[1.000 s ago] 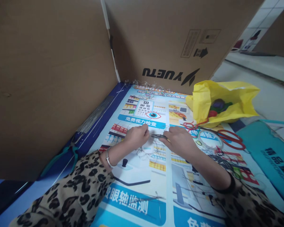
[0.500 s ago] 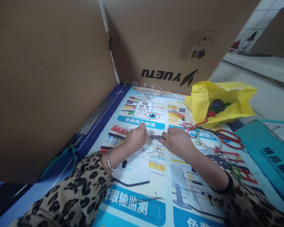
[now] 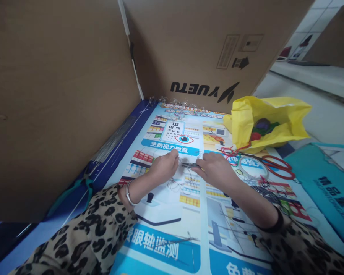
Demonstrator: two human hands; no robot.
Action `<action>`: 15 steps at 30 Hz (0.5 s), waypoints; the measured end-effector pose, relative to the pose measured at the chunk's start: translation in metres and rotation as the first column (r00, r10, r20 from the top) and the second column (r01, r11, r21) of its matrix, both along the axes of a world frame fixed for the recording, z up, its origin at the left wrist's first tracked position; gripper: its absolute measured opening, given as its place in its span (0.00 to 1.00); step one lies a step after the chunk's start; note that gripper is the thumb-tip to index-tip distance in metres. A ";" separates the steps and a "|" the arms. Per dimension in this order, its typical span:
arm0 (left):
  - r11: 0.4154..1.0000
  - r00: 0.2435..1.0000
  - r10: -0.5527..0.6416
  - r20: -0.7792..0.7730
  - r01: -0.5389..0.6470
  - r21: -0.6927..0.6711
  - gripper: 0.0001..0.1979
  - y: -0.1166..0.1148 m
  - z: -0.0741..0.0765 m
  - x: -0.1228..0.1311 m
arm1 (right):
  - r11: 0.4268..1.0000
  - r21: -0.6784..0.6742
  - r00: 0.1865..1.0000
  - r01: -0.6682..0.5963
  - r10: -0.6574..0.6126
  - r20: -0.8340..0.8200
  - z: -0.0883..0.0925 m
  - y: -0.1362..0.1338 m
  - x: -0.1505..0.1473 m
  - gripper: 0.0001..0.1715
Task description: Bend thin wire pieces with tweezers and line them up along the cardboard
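Note:
My right hand is closed around small pliers, whose dark jaws point left toward my other hand. My left hand has its fingers pinched together just left of the jaw tips; what lies between them is too small to make out. A loose tangle of thin wire lies on the printed poster below and between the hands.
Cardboard panels rise behind and at left. To the right are a yellow bag, red-handled scissors, a clear ring and a teal box. Teal-handled pliers and a wire bundle sit left.
My left hand has shifted very slightly to the left, away from the pliers' tips. The right hand keeps its grip almost unmoved.

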State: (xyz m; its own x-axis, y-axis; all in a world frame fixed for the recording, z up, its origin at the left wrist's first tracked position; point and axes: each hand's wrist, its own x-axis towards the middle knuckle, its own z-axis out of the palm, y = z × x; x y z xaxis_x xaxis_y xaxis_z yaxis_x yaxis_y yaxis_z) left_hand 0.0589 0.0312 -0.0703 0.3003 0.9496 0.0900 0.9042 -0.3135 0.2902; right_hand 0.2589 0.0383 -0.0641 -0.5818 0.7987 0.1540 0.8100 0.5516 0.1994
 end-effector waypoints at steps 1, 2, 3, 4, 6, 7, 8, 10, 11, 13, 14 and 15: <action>1.000 1.000 0.009 -0.004 -0.009 -0.007 0.09 0.000 0.001 0.000 | 1.000 -0.004 1.000 -0.008 0.008 0.000 0.000 0.001 0.001 0.24; 1.000 1.000 0.020 -0.008 -0.020 -0.011 0.09 0.000 0.001 0.001 | 1.000 -0.008 1.000 -0.014 0.014 -0.002 0.000 0.002 0.002 0.24; 1.000 1.000 0.029 -0.010 -0.029 -0.011 0.08 0.000 0.001 0.001 | 1.000 -0.014 1.000 -0.021 0.020 -0.005 0.000 0.003 0.003 0.24; 0.999 0.999 0.034 -0.011 -0.034 -0.006 0.08 0.000 0.000 0.001 | 0.999 -0.022 1.000 -0.026 0.026 -0.009 0.000 0.003 0.004 0.24; 0.999 0.999 0.037 -0.007 -0.036 0.024 0.07 0.001 -0.001 0.002 | 0.998 -0.044 0.999 -0.038 0.037 -0.022 0.000 0.005 0.007 0.24; 0.999 0.999 0.033 -0.005 -0.032 0.044 0.07 0.001 -0.002 0.001 | 0.998 -0.054 0.999 -0.044 0.042 -0.031 0.000 0.006 0.008 0.24; 0.998 1.000 0.028 -0.002 -0.027 0.064 0.07 0.001 -0.003 0.001 | 0.997 -0.060 0.998 -0.047 0.045 -0.040 0.001 0.006 0.009 0.24; 0.995 1.000 0.016 0.000 -0.016 0.094 0.06 0.001 -0.005 0.001 | 0.996 -0.068 0.997 -0.054 0.050 -0.053 0.003 0.007 0.011 0.23; 0.995 1.000 0.010 0.000 -0.010 0.102 0.06 0.001 -0.005 0.001 | 0.996 -0.071 0.997 -0.058 0.054 -0.057 0.004 0.007 0.011 0.23; 0.994 1.000 0.006 -0.009 -0.005 0.109 0.07 0.001 -0.006 0.000 | 0.994 -0.087 0.996 -0.071 0.066 -0.060 0.008 0.007 0.012 0.23; 0.993 1.000 0.010 -0.017 -0.008 0.115 0.07 0.001 -0.006 0.000 | 0.992 -0.100 0.996 -0.078 0.072 -0.058 0.009 0.006 0.011 0.23; 0.992 1.000 0.016 -0.025 -0.013 0.122 0.07 0.000 -0.006 0.000 | 0.990 -0.110 0.996 -0.082 0.077 -0.055 0.010 0.006 0.011 0.23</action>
State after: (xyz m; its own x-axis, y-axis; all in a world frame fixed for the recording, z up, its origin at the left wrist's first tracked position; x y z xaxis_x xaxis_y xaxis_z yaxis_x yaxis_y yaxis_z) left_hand 0.0594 0.0317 -0.0759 0.2904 0.9362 0.1980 0.9156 -0.3320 0.2267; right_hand 0.2698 0.0441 -0.0539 -0.6380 0.7640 0.0963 0.7700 0.6313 0.0927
